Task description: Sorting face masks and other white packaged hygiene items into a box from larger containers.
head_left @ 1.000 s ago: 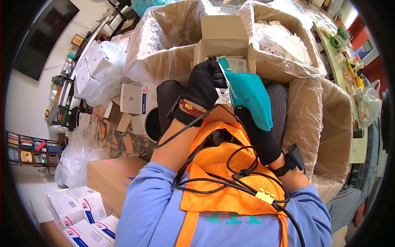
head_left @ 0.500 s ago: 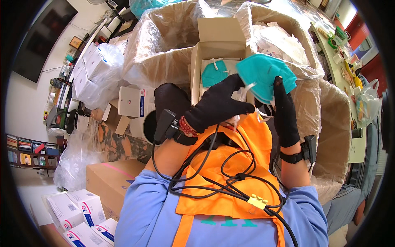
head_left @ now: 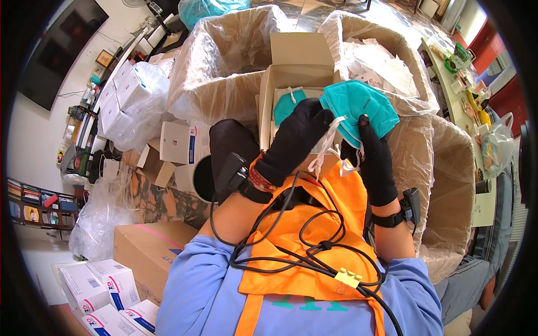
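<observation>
A stack of teal folded face masks point(head_left: 363, 111) with white ear loops is held up over my lap. My right hand point(head_left: 374, 157), in a black glove with a bare thumb tip, grips the masks from the right and below. My gloved left hand point(head_left: 297, 140) pinches the masks' left edge, beside the dangling white ear loops point(head_left: 328, 144). Beyond my left hand stands an open cardboard box point(head_left: 300, 73) with its flap raised. Another teal mask point(head_left: 288, 104) lies in that box, partly hidden by my left hand.
Large plastic-lined cartons surround me: one point(head_left: 224, 61) at the far left, one point(head_left: 414, 67) holding white packets, another point(head_left: 448, 185) at the right. White printed boxes point(head_left: 109, 285) sit at the lower left by a brown carton point(head_left: 148, 255). Black cables point(head_left: 325, 245) loop over my orange apron.
My left hand has come up from beneath the masks to their left edge, its fingers closing. The masks have tilted and shifted slightly down, and the ear loops now hang more in view.
</observation>
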